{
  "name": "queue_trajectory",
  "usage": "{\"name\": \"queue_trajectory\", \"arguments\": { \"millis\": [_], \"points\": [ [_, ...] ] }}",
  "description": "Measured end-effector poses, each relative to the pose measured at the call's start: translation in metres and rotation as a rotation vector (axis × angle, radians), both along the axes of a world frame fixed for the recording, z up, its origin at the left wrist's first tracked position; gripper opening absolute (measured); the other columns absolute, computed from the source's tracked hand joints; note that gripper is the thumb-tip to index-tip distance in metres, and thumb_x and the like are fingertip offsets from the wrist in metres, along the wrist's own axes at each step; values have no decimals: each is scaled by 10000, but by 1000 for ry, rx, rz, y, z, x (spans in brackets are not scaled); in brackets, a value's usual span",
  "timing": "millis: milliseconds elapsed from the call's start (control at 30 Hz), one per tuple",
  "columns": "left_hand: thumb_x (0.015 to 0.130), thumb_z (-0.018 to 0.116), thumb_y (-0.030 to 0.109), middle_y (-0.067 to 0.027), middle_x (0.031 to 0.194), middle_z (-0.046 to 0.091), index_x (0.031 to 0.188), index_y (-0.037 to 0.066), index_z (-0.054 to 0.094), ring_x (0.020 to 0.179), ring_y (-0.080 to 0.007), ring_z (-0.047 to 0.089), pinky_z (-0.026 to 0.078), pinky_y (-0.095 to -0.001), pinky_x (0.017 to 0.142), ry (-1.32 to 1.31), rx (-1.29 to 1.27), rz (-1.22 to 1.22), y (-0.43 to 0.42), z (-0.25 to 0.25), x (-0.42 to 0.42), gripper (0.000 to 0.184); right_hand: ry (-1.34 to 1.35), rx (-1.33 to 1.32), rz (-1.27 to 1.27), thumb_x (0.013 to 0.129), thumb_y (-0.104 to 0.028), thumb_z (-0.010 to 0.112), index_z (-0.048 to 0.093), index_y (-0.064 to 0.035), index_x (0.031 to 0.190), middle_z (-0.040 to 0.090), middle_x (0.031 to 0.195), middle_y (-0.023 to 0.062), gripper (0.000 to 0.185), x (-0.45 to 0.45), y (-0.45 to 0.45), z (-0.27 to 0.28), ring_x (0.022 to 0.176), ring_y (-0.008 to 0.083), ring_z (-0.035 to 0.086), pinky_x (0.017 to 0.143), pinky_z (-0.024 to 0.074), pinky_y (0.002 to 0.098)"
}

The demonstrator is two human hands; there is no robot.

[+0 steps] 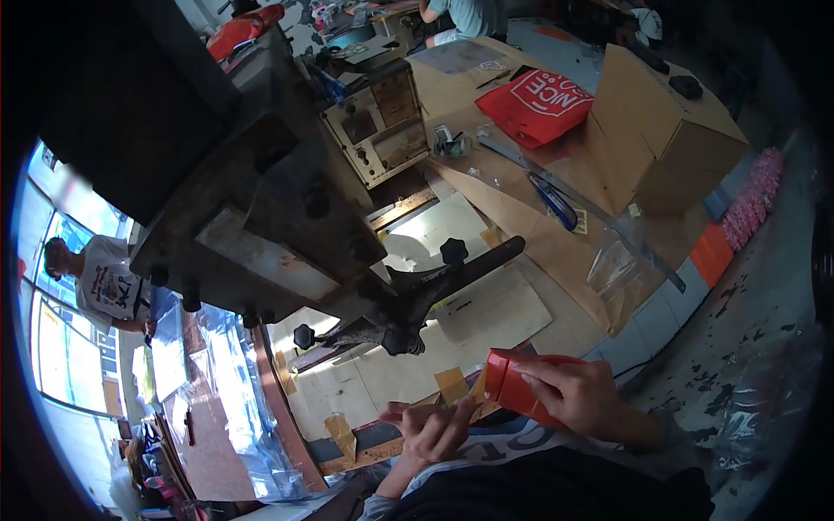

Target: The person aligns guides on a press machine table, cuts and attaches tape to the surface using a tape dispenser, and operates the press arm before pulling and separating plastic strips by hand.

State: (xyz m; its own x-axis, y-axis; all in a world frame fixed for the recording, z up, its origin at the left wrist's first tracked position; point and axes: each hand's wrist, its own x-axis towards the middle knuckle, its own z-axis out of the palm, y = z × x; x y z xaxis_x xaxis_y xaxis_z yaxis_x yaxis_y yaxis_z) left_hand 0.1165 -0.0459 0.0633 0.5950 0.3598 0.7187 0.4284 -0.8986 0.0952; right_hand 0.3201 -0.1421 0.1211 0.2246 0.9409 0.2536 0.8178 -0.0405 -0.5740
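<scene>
In the head view, my right hand [591, 399] grips a red tape dispenser [501, 379] near the front edge of the machine bed. A strip of brown tape [478, 388] runs from the dispenser towards my left hand [434, 432], whose closed fingers hold its end. Just beyond my hands lies a pale flat board [499, 308] on the bed. Pieces of brown tape [450, 384] are stuck near the bed's front edge, another tape piece [341, 434] among them. A dark metal arm with black knobs [453, 251] stretches over the board.
The heavy dark machine head [261, 252] fills the upper left. Behind stands a control box [378, 130]. On the right are a metal ruler [591, 213], a blue cutter [556, 204], a red bag [543, 104] and a cardboard box [656, 130]. Another person [109, 278] stands at left.
</scene>
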Motion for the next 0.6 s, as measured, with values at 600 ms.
{"name": "queue_trajectory", "arguments": {
  "millis": [600],
  "points": [
    [714, 769, 67, -33, 680, 530, 748, -2, 592, 651, -113, 471, 377, -246, 638, -622, -886, 288, 48, 5, 6, 193, -76, 367, 186, 715, -149, 729, 700, -174, 1028, 411, 493, -32, 315, 9, 6, -36, 393, 114, 423, 421, 446, 269]
  ]
}}
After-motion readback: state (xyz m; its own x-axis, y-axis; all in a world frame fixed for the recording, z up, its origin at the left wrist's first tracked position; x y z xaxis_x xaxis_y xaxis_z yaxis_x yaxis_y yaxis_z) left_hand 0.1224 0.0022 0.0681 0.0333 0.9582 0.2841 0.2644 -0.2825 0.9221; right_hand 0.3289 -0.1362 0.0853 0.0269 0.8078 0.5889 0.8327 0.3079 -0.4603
